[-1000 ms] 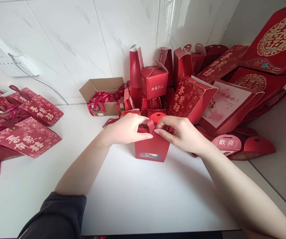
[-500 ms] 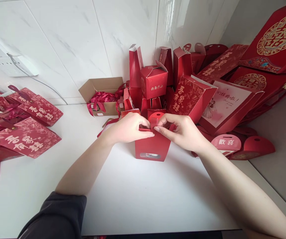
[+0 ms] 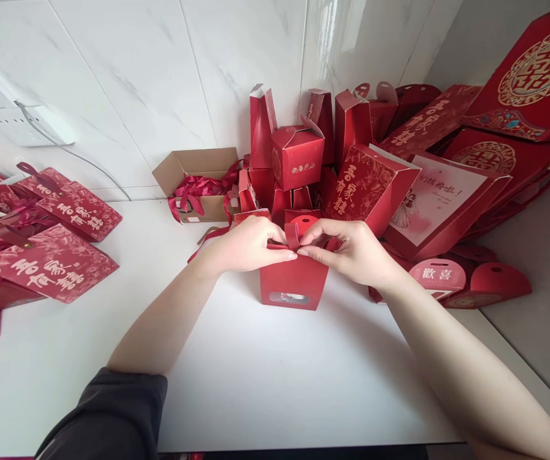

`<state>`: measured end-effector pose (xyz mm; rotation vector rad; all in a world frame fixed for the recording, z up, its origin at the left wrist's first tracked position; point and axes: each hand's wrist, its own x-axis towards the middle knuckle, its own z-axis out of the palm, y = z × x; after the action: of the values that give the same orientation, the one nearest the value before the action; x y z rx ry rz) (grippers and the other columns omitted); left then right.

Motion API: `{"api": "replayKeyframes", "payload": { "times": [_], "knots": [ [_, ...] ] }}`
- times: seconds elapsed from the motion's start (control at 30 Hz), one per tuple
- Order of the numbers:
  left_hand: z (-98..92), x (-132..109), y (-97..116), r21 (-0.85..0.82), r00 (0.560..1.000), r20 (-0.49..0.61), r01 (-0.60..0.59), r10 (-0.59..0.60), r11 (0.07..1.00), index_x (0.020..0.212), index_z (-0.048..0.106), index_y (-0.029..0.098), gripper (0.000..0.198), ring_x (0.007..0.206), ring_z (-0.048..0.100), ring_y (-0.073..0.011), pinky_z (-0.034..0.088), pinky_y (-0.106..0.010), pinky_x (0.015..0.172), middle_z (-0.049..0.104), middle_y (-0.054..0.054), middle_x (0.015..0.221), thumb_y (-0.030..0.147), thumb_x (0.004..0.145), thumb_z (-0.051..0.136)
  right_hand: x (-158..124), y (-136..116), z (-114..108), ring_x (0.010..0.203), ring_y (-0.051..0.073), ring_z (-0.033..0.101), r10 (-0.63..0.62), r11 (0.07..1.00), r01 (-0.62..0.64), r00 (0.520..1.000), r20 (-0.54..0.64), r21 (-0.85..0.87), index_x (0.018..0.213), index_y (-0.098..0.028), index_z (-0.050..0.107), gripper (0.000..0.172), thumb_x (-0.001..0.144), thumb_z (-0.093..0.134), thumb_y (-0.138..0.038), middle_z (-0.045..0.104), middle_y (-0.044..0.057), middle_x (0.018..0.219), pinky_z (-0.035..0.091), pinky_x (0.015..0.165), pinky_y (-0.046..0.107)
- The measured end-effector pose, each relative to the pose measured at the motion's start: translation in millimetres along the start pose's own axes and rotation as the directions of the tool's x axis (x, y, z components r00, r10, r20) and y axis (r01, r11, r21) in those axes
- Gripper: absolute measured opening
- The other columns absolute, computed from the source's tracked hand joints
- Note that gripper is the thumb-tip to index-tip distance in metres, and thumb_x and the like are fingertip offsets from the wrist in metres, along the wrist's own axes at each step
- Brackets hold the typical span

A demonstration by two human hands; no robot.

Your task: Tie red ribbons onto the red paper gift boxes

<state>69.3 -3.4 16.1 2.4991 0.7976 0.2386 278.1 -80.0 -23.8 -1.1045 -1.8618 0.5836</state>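
Observation:
A red gift box [image 3: 291, 278] with a small clear window low on its front stands upright on the white table, between my two hands. My left hand [image 3: 260, 243] pinches the top edge of the box, thumb in front and fingers behind. From the right, my right hand [image 3: 344, 249] grips the same top edge beside a looped red strap handle [image 3: 293, 236]. The thumbs nearly meet below the loop. Fingers partly hide the strap's ends.
Behind the hands, red gift boxes [image 3: 297, 155] are piled against the tiled wall and to the right. A cardboard box [image 3: 207, 214] holds dark red ribbons. Finished-looking boxes with strap handles [image 3: 59, 262] stand at left, below a wall socket [image 3: 30, 128] with a cable.
The strap now stands up as a rounder loop above the box's top edge. My right fingers have shifted slightly, while the box stays in place.

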Motion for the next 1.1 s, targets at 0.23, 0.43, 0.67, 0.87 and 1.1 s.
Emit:
{"api": "replayKeyframes", "payload": {
  "times": [0.23,0.43,0.67,0.87,1.1],
  "knots": [
    [0.5,-0.8,3.0,-0.071,0.999,-0.021,-0.040,0.039,0.997,0.084,0.071,0.020,0.018,0.074,0.059,-0.0133,0.042,-0.025,0.065,0.069,0.002,0.082,0.035,0.083,0.062,0.3,-3.4,-3.0,0.076,0.016,0.065,0.017,0.999,-0.017,1.000,0.017,-0.036,0.087,-0.019,0.070,0.012,0.088,0.067,-0.031,0.072,0.002,0.087,0.050,0.067,0.028],
    [0.7,-1.9,6.4,-0.093,0.998,-0.030,-0.066,0.064,0.993,0.087,0.073,0.021,0.017,0.075,0.061,-0.0140,0.043,-0.024,0.066,0.071,0.002,0.083,0.032,0.084,0.061,-0.7,-6.0,-5.2,0.076,0.017,0.064,0.018,0.999,-0.017,0.999,0.039,-0.034,0.087,-0.019,0.069,0.014,0.089,0.063,-0.031,0.071,0.003,0.086,0.049,0.066,0.028],
    [3.4,1.0,6.2,-0.017,0.993,-0.122,0.000,-0.002,1.000,0.090,0.076,0.021,0.020,0.076,0.062,-0.0164,0.043,-0.026,0.066,0.073,0.001,0.082,0.033,0.084,0.060,0.5,-3.6,-3.0,0.076,0.015,0.060,0.029,0.997,-0.028,1.000,0.011,-0.067,0.091,-0.020,0.061,0.008,0.091,0.058,-0.027,0.067,0.001,0.089,0.046,0.063,0.026],
    [6.3,2.3,6.0,-0.031,0.990,-0.141,-0.011,0.007,0.999,0.085,0.074,0.021,0.018,0.078,0.062,-0.0161,0.044,-0.026,0.069,0.074,0.002,0.084,0.031,0.084,0.059,3.0,2.5,4.1,0.073,0.015,0.057,0.005,0.991,-0.006,1.000,-0.008,-0.137,0.084,-0.019,0.061,0.010,0.090,0.058,-0.026,0.065,0.001,0.084,0.044,0.064,0.026],
    [3.6,1.0,5.0,-0.025,0.995,-0.100,-0.018,0.016,1.000,0.082,0.071,0.019,0.019,0.079,0.063,-0.0173,0.046,-0.027,0.068,0.072,0.000,0.080,0.031,0.086,0.056,2.4,4.6,7.7,0.071,0.015,0.056,-0.019,0.982,0.010,0.999,-0.049,-0.186,0.084,-0.019,0.061,0.006,0.088,0.058,-0.023,0.065,0.002,0.084,0.043,0.062,0.027]
  ]
}}
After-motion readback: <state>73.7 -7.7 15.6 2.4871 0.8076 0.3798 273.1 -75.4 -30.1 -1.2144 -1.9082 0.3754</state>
